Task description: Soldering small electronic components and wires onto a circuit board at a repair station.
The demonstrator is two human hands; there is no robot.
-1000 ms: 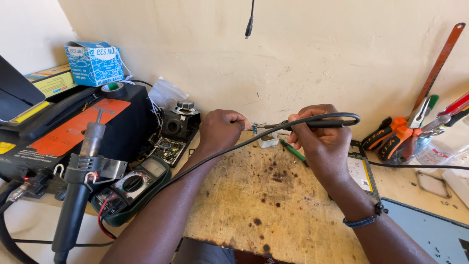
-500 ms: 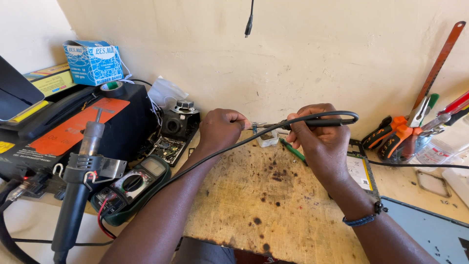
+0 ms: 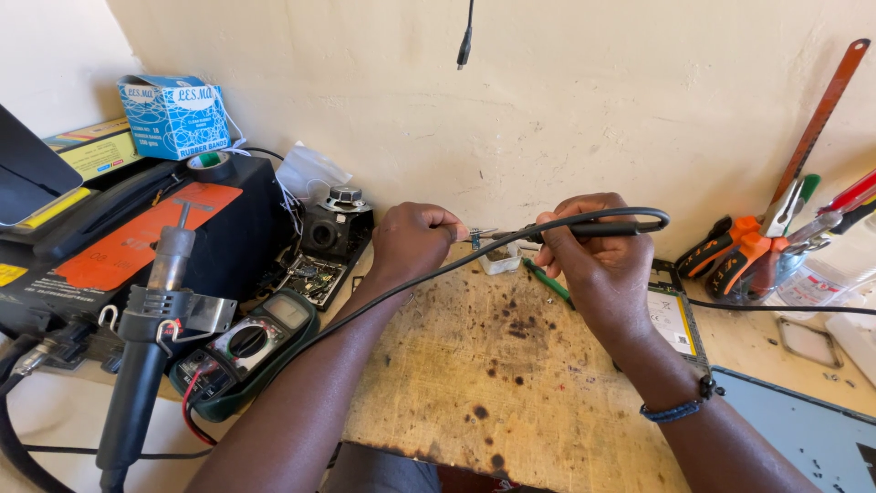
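My right hand [image 3: 598, 260] grips a black soldering iron [image 3: 584, 228] with its tip pointing left; its black cable loops over my hand and runs down-left across the board. My left hand [image 3: 415, 237] is closed on a small metal part [image 3: 481, 236] that meets the iron's tip. Both hands hover over a burn-marked wooden board [image 3: 493, 383], just above a small white tub [image 3: 502, 260]. A green-handled tool [image 3: 547, 281] lies under my right hand.
A hot-air gun [image 3: 151, 338] stands in its holder at the left, beside a black rework station [image 3: 137, 237] and a multimeter [image 3: 251, 347]. Orange pliers [image 3: 730, 256] and other tools lean at the right wall. A phone part [image 3: 675, 319] lies beside my right wrist.
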